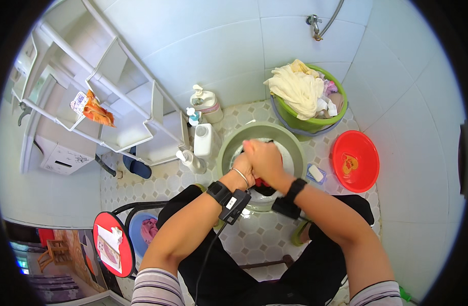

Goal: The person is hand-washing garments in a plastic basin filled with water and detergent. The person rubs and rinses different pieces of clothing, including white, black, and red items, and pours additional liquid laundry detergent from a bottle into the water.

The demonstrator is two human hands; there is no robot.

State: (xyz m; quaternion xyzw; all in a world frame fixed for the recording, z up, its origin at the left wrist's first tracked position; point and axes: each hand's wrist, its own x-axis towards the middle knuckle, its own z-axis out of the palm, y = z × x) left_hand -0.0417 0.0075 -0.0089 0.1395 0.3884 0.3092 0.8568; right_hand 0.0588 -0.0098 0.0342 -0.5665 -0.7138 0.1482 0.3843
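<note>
A green plastic basin (225,153) stands on the tiled floor before me, with sudsy water and dark and red cloth (265,187) in it. Over the basin my left hand (243,168) and my right hand (265,158) are pressed together, both closed, the right one partly in front of the left. Red fabric shows just beneath them and seems to be in their grip, though the fingers hide most of it. A silvery bangle circles my left wrist, and each forearm bears a black strap with a small device.
A green bucket (308,124) heaped with laundry stands by the wall. Right of the basin are a soap bar (316,173) on a blue dish and a red basin (355,179). Pump bottles (206,105) and a white jug (204,143) stand left, near a white rack (132,134).
</note>
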